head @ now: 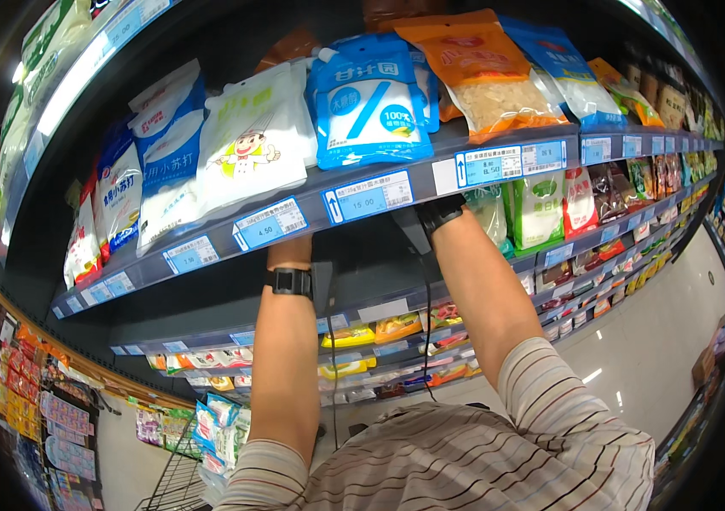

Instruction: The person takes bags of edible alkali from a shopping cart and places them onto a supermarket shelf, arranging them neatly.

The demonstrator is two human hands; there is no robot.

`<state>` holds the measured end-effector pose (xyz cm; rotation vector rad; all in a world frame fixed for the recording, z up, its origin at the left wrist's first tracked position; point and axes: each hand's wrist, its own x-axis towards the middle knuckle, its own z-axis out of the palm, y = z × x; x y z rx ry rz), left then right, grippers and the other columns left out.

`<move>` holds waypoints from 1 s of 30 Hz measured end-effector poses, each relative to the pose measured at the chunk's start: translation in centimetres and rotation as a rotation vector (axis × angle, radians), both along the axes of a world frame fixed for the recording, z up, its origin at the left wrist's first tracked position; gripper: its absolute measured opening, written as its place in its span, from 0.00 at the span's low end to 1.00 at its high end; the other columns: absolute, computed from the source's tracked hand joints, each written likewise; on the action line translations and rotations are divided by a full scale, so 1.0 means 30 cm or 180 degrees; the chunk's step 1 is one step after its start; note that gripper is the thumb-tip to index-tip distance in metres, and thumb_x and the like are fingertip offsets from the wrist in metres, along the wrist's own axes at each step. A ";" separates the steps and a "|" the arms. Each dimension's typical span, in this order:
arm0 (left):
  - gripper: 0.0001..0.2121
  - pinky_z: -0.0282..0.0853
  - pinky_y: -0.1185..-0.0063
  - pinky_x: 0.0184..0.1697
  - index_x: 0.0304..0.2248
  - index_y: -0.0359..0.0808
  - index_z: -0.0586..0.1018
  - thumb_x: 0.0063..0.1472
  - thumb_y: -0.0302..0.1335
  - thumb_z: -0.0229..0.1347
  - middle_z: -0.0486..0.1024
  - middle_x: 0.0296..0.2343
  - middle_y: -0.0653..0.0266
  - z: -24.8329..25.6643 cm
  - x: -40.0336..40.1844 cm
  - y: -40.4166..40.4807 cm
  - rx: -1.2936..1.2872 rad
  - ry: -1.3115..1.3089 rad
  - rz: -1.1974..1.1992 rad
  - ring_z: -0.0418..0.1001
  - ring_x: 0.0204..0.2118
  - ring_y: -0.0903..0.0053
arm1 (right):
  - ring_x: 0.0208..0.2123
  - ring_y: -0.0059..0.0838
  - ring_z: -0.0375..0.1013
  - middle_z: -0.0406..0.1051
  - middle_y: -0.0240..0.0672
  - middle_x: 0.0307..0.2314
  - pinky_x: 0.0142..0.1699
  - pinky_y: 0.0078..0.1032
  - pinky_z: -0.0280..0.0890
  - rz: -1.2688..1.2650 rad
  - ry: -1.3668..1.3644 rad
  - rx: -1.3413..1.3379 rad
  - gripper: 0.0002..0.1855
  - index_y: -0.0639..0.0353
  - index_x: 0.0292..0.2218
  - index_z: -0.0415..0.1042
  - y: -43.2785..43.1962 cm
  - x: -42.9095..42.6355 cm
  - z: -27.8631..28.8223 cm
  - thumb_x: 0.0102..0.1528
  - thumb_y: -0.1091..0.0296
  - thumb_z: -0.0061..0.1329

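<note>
Both hands are out of view, hidden beneath the front edge of the upper shelf. My left forearm reaches up to that edge with a black wrist strap showing just below it. Farther right, my right forearm goes under the same edge, its black strap partly covered. Above my arms stand a blue-and-white spouted pouch, a white pouch with a cartoon chef and an orange bag of pale lumps. A dark, deep lower shelf lies between my forearms.
Blue-and-white bags stand at the upper shelf's left. A green-and-white bag is on the lower shelf, right of my right arm. Thin black cables hang from the wrists. A wire cart holding packages stands at lower left.
</note>
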<state>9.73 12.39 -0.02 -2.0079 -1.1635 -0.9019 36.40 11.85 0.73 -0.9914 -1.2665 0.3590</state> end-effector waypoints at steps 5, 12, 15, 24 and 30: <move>0.25 0.65 0.66 0.57 0.60 0.38 0.62 0.69 0.42 0.45 0.64 0.58 0.56 0.027 0.031 0.033 -0.0605 -0.0480 -0.0288 0.65 0.58 0.66 | 0.52 0.35 0.68 0.65 0.42 0.52 0.56 0.34 0.66 0.0020 0.0025 0.0014 0.20 0.62 0.54 0.62 0.001 -0.012 0.004 0.65 0.62 0.44; 0.24 0.66 0.67 0.54 0.59 0.38 0.64 0.68 0.41 0.45 0.65 0.56 0.56 0.020 0.053 0.001 -0.0914 -0.0759 -0.0468 0.66 0.55 0.67 | 0.52 0.35 0.68 0.66 0.42 0.52 0.56 0.35 0.66 0.0008 0.0019 -0.0010 0.20 0.62 0.54 0.62 -0.009 -0.005 -0.007 0.65 0.62 0.44; 0.23 0.67 0.67 0.52 0.58 0.38 0.64 0.68 0.40 0.45 0.66 0.55 0.56 0.022 0.052 -0.004 -0.1024 -0.0888 -0.0531 0.67 0.54 0.67 | 0.52 0.35 0.68 0.66 0.41 0.52 0.56 0.35 0.66 0.0015 0.0018 -0.0027 0.20 0.62 0.54 0.62 -0.017 -0.011 -0.018 0.65 0.62 0.44; 0.22 0.69 0.69 0.48 0.57 0.37 0.65 0.68 0.39 0.46 0.68 0.52 0.57 0.051 0.086 0.032 -0.1240 -0.1289 -0.0751 0.70 0.51 0.67 | 0.52 0.35 0.68 0.66 0.41 0.52 0.56 0.35 0.66 0.0001 0.0012 -0.0013 0.20 0.62 0.54 0.63 -0.003 -0.014 -0.011 0.65 0.62 0.44; 0.21 0.71 0.70 0.45 0.56 0.37 0.66 0.68 0.38 0.46 0.70 0.51 0.57 0.068 0.100 0.056 -0.1472 -0.1600 -0.0909 0.71 0.49 0.68 | 0.52 0.35 0.69 0.66 0.41 0.51 0.56 0.35 0.66 -0.0008 0.0004 -0.0015 0.19 0.62 0.53 0.63 0.019 -0.020 -0.003 0.65 0.62 0.44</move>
